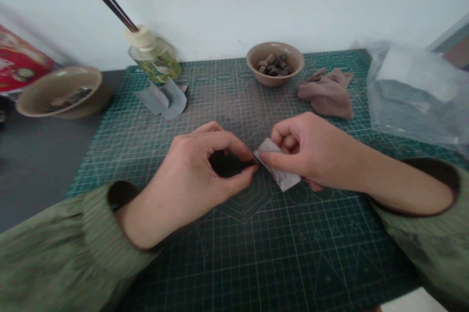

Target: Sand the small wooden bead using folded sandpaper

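Near the middle of the green cutting mat [234, 234], my left hand [190, 170] pinches with thumb and forefinger a small dark piece, almost wholly hidden by the fingertips. My right hand [311, 151] grips a pale rectangular pad [282, 175] with dark smudges, thumb on top and fingers curled behind. One edge of the pad meets the piece at my left fingertips. Beyond the hands, a brown bowl [256, 72] holds several small brown blocks [274, 65].
Bent grey sheets [172, 99] lie before a reed diffuser bottle [154, 55] at the back left. A crumpled brown cloth [328, 94] and a clear plastic bag [417, 92] are on the right. Another bowl [91, 85] with small pieces stands far left, beside red packaging [22, 58].
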The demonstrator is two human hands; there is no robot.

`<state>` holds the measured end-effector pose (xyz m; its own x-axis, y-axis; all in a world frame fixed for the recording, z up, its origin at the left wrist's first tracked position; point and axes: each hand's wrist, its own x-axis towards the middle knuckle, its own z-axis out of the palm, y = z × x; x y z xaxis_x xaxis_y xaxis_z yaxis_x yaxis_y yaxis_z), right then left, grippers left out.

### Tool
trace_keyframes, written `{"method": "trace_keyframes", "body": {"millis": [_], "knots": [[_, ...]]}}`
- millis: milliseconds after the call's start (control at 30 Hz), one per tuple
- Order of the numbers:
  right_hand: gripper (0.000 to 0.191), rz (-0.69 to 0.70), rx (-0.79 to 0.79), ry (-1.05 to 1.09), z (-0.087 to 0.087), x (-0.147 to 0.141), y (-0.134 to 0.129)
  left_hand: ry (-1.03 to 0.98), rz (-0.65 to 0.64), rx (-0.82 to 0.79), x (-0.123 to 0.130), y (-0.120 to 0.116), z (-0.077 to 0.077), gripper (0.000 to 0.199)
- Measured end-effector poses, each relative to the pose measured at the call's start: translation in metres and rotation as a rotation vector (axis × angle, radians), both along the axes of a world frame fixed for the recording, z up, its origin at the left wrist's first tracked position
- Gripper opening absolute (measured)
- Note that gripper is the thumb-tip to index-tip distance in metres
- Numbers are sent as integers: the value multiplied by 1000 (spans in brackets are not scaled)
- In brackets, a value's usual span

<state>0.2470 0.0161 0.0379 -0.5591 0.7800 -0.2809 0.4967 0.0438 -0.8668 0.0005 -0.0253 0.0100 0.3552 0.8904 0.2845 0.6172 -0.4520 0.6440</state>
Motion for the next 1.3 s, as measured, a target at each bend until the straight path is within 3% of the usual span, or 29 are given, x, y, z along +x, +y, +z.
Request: {"method": "trace_keyframes", "body": {"millis": [567,1300], "knots": [[31,-103,51,-62,0,-10,-8,-45,93,-39,7,-3,0,4],[33,-20,100,-20,-3,-7,-2,-16,94,-51,8,-5,4,6]]}}
